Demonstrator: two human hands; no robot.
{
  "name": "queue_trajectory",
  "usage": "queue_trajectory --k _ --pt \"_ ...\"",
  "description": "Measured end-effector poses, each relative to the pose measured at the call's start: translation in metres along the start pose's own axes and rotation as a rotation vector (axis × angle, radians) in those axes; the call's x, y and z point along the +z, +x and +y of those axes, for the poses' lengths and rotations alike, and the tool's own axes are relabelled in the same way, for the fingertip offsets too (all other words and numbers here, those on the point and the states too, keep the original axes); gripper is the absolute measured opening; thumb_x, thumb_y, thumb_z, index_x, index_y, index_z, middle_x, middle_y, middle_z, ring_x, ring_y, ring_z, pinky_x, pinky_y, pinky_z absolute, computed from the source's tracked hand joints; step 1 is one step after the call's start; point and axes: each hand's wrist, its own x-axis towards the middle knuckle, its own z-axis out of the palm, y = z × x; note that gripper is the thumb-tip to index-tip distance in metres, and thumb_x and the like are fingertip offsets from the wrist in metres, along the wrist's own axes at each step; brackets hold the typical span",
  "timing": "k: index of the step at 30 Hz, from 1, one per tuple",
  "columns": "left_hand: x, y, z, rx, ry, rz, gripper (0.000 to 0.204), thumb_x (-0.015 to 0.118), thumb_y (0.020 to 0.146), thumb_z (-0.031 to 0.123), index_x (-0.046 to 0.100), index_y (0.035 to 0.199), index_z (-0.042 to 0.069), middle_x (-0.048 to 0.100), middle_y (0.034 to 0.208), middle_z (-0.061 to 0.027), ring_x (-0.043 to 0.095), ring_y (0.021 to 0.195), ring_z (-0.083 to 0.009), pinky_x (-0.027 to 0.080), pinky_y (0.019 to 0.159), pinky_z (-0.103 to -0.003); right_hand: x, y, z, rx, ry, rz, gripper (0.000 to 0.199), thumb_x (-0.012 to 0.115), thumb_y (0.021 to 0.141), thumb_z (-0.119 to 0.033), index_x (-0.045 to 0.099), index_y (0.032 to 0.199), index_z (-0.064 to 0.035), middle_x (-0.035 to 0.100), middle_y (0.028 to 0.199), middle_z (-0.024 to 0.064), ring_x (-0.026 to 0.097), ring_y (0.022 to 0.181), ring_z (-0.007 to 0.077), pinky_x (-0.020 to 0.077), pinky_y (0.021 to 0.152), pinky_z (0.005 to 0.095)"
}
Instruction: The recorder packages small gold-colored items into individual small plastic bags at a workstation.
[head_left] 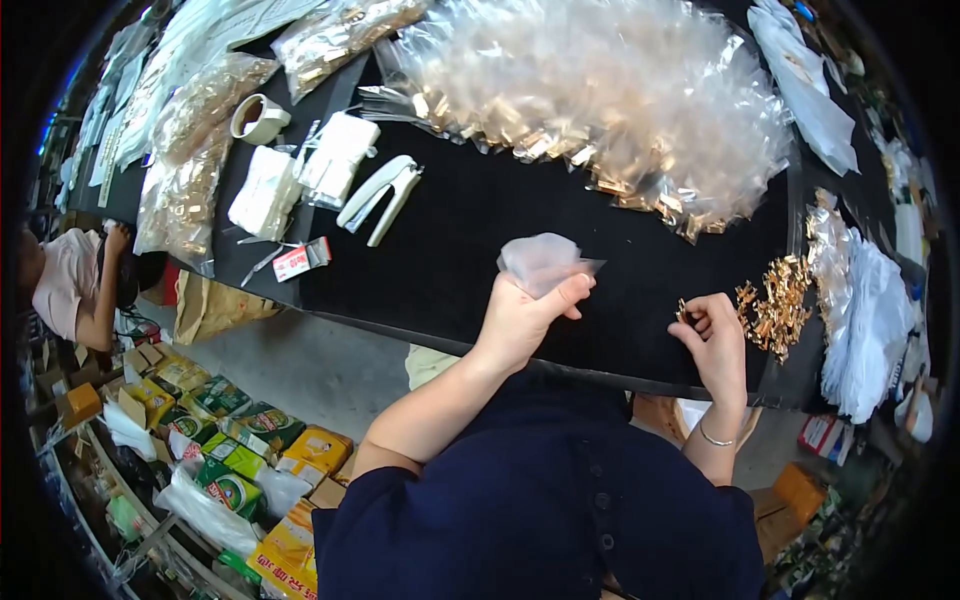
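On black table (480, 230) | left hand (520, 320) pinches clear bag (545, 262) | right hand (715, 335) fingers grasp brass bits (683, 312) — half hidden

Bright, even overhead light; strong fisheye view.
Glare whitens the far heap of clear bags (600, 90); black table (470, 220) stays dark; edges curve, corners vignette black; rim detail soft.

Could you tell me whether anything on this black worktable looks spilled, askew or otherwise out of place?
Nothing looks damaged. The small gold metal parts lie in a loose scatter beside the right hand, and the filled clear bags are heaped unevenly. The left hand holds a small clear bag.
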Motion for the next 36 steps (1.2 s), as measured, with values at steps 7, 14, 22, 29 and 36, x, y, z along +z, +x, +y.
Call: queue_trajectory --k 7,14,22,29,36 --pt "-0.017 0.011 -0.009 0.054 0.066 -0.122 0.020 0.078 0.080 0.005 0.064 0.094 0.000 0.067 0.087 -0.0096 0.060 0.066 -0.0099 0.047 0.060 -0.021 0.013 0.011 -0.012 0.054 0.539 -0.016 0.023 0.075 0.073 0.007 0.061 0.090 0.0017 0.061 0.098 0.0065 0.059 0.079 0.0114 0.0490 0.072 0.0231" --pt "-0.010 0.008 -0.002 -0.070 0.049 -0.058 0.023 0.079 0.079 0.007 0.065 0.096 0.000 0.068 0.087 -0.0065 0.060 0.068 -0.0090 0.048 0.060 -0.021 0.013 0.036 -0.075 -0.551 0.675 -0.048 0.024 0.076 0.072 0.007 0.063 0.091 0.0012 0.060 0.113 0.0172 0.060 0.085 0.0155 0.0511 0.074 0.0264" --pt "-0.001 0.001 -0.001 0.034 0.118 -0.124 0.027 0.080 0.081 0.012 0.066 0.101 0.000 0.068 0.091 -0.0049 0.061 0.072 -0.0083 0.049 0.059 -0.021 0.030 0.039 -0.078 -0.540 0.552 0.065 0.023 0.077 0.071 0.007 0.063 0.089 0.0024 0.064 0.098 0.0126 0.059 0.077 0.0135 0.0498 0.069 0.0244" --pt "-0.006 0.004 -0.005 -0.008 0.089 -0.146 0.030 0.078 0.084 0.012 0.062 0.106 -0.001 0.068 0.095 -0.0081 0.060 0.073 -0.0088 0.047 0.058 -0.021 0.026 0.038 -0.071 -0.427 0.644 0.014 0.020 0.074 0.073 0.010 0.063 0.089 0.0034 0.064 0.093 0.0110 0.059 0.076 0.0125 0.0494 0.069 0.0233" --pt "0.005 0.004 -0.006 0.048 0.059 -0.020 0.020 0.077 0.085 0.012 0.063 0.094 0.001 0.064 0.082 -0.0046 0.055 0.064 -0.0086 0.042 0.055 -0.020 0.012 0.044 -0.061 -0.415 0.679 0.135 0.019 0.073 0.079 0.006 0.067 0.096 0.0027 0.064 0.091 0.0097 0.059 0.074 0.0134 0.0490 0.065 0.0237"
